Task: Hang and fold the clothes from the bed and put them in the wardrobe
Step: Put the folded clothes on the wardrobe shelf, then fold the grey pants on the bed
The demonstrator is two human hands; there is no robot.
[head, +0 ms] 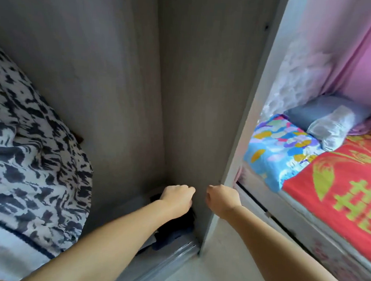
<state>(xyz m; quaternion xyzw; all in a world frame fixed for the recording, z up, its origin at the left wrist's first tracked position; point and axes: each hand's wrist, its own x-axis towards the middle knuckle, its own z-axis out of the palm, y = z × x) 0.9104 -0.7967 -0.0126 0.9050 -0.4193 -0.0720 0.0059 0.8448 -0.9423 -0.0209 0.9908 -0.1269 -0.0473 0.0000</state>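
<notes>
I am looking down into the grey wardrobe (122, 95). A pile of dark folded clothes (174, 229) lies in its bottom right corner, partly hidden under my left forearm. My left hand (176, 198) is down on top of the pile, fingers curled round dark cloth that shows at its left side. My right hand (221, 198) hovers beside it in front of the wardrobe's side panel (202, 120), with its fingers curled in and nothing in them.
A black-and-white patterned garment (31, 155) fills the wardrobe's left side. The sliding-door track (175, 256) runs along the floor. To the right stands the bed (337, 200) with a red cover, a bright blue floral cloth (279, 150) and pillows (330, 121).
</notes>
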